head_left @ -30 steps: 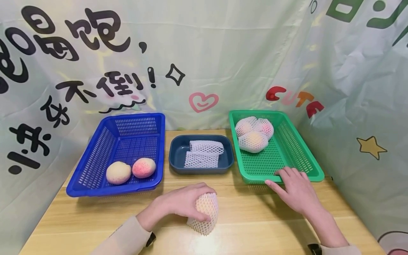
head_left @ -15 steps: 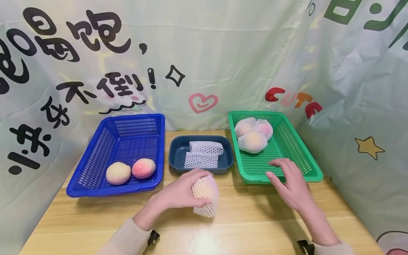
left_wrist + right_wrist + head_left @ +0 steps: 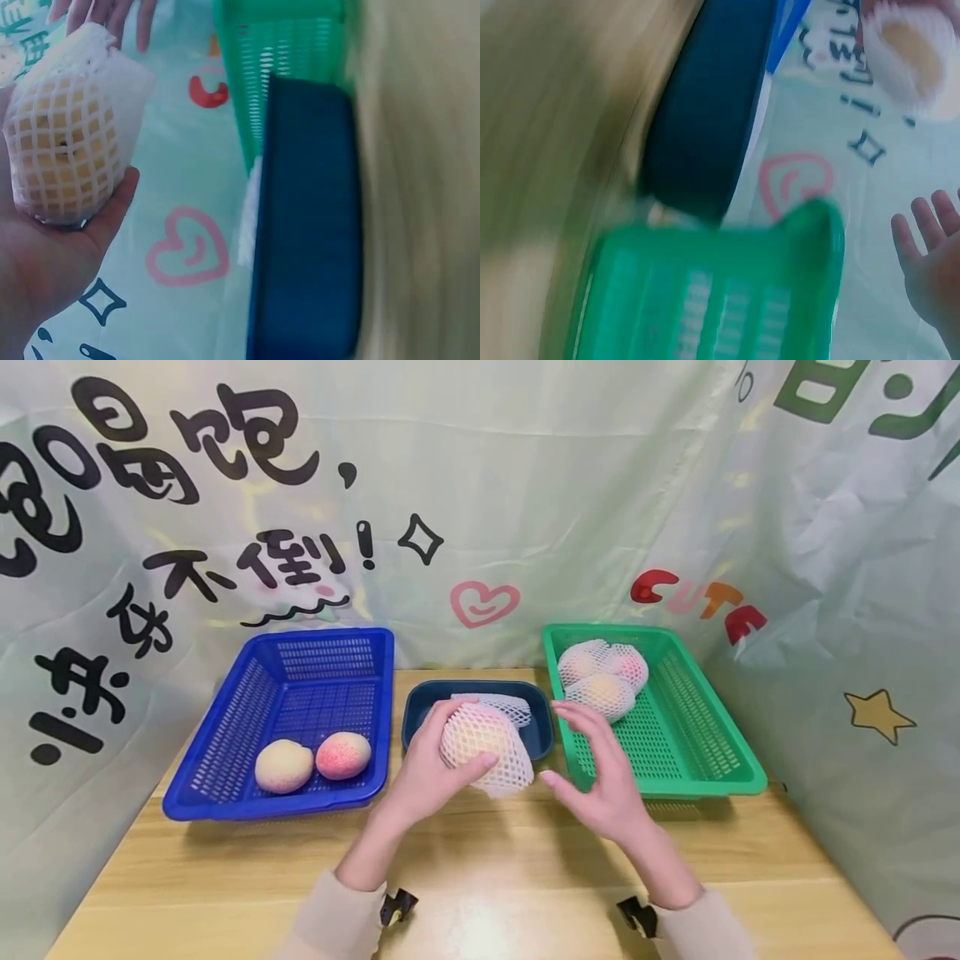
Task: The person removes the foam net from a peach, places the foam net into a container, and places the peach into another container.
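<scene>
My left hand (image 3: 431, 768) grips a peach (image 3: 480, 735) wrapped in a white foam net, raised in front of the dark blue tray (image 3: 412, 702). In the left wrist view the net sleeve (image 3: 135, 82) reaches past the peach at its far end. My right hand (image 3: 603, 785) is spread with nothing in it, beside the green basket's (image 3: 720, 710) near left corner and apart from the wrapped peach. Part of a foam net (image 3: 510, 706) shows in the tray; the held peach hides the rest.
At left, a blue basket (image 3: 277, 810) holds two bare peaches (image 3: 283, 767). Several net-wrapped peaches (image 3: 600, 695) lie at the back left of the green basket. A printed cloth (image 3: 570, 510) hangs behind the wooden table (image 3: 525, 877).
My left hand has lifted the wrapped peach up and away from the table's front toward the tray. My right hand has left the green basket's rim and come left toward the peach.
</scene>
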A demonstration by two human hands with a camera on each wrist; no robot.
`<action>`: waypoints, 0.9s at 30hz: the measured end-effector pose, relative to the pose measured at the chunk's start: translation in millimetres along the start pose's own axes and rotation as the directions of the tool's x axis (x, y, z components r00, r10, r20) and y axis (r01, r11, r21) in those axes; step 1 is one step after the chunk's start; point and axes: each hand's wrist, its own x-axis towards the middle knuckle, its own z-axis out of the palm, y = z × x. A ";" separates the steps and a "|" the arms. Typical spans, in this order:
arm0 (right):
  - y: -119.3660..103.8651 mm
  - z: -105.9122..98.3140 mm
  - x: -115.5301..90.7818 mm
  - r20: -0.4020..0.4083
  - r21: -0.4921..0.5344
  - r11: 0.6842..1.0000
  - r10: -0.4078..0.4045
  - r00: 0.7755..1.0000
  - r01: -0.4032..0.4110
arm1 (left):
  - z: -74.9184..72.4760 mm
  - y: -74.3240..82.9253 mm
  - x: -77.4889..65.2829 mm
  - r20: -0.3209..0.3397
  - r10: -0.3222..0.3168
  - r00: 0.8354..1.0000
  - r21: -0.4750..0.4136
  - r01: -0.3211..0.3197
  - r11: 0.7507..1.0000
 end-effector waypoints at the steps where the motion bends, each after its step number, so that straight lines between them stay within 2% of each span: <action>1: -1.5 7.0 2.4 0.018 0.019 1.000 -0.004 1.000 0.003 | 0.9 1.2 2.0 -0.016 -0.001 1.000 -0.010 0.001 1.000; 4: -4.8 26.0 7.6 0.066 0.066 0.997 0.023 0.998 -0.027 | 3.2 4.7 6.7 -0.055 0.010 0.998 -0.029 -0.011 1.000; 6: -6.3 37.1 10.9 0.070 0.069 0.997 0.032 0.997 -0.037 | 4.6 6.6 8.1 -0.083 0.003 0.997 -0.032 -0.006 0.999; 9: -7.5 50.5 17.5 0.037 0.061 0.998 0.030 0.999 -0.032 | 6.3 8.6 8.7 -0.109 -0.020 0.994 -0.041 0.015 0.999; 12: -6.7 59.4 24.9 -0.008 0.070 0.998 -0.010 1.000 0.010 | 8.2 9.7 8.8 -0.119 -0.042 0.992 -0.051 0.036 0.998; 16: -3.9 61.2 29.9 -0.044 0.101 0.993 -0.055 0.997 0.059 | 12.0 10.9 9.4 -0.107 -0.041 0.993 -0.049 0.036 0.998; 20: -0.9 59.0 30.1 -0.068 0.121 0.991 -0.052 0.996 0.060 | 9.4 11.6 9.5 -0.079 0.008 0.997 -0.021 -0.010 1.000; 22: 0.4 57.6 29.8 -0.075 0.130 0.990 -0.040 0.996 0.049 | 5.3 11.6 9.5 -0.078 0.047 0.996 -0.036 -0.050 0.998; 25: 2.9 55.7 29.5 -0.079 0.133 0.990 -0.027 0.996 0.037 | -2.2 10.0 10.3 -0.128 0.113 0.985 -0.093 -0.125 0.988; 27: 4.4 54.2 29.5 -0.079 0.136 0.990 -0.019 0.997 0.030 | -6.6 8.3 12.1 -0.200 0.151 0.968 -0.123 -0.177 0.976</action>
